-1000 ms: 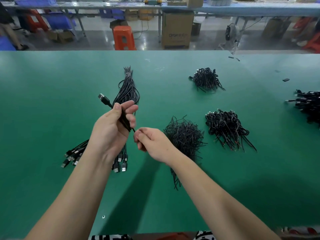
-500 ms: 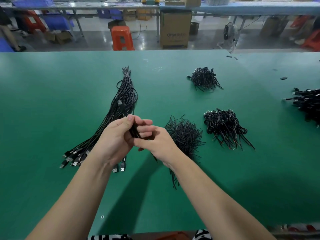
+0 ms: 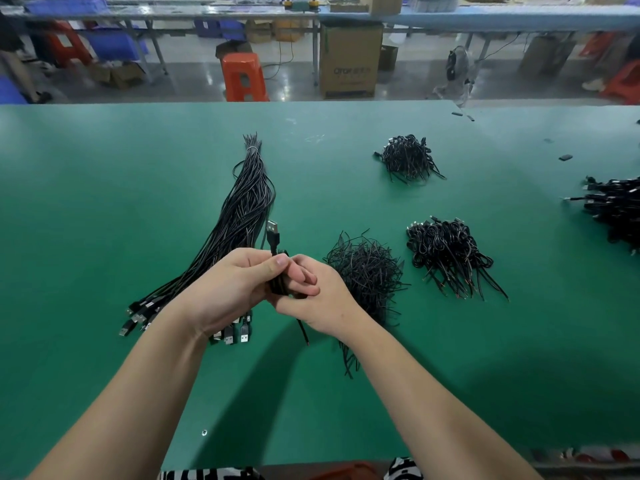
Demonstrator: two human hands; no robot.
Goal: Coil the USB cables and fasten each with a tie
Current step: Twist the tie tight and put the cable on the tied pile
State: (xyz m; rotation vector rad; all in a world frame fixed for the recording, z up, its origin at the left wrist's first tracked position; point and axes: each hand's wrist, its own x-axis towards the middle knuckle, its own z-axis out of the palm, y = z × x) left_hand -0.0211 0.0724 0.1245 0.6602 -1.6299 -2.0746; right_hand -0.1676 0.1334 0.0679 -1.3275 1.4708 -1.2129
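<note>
At nine o'clock of the hands, a long bundle of uncoiled USB cables point(image 3: 242, 216) is left on the green table point(image 3: 86, 202), so much work is judged to remain. At centre, one coiled cable point(image 3: 277, 271) is gripped by the left hand point(image 3: 228, 289) and pinched by the right hand point(image 3: 318, 299), seemingly mid-fastening. At three o'clock lie the pile of ties point(image 3: 367, 271) and the heaps of finished coils point(image 3: 446, 254).

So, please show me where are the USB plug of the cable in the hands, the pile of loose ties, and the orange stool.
USB plug point(image 3: 273, 227): head view, its metal end.
Pile of loose ties point(image 3: 367, 271): head view, the tangle's middle.
Orange stool point(image 3: 242, 76): head view, its front side.
</note>
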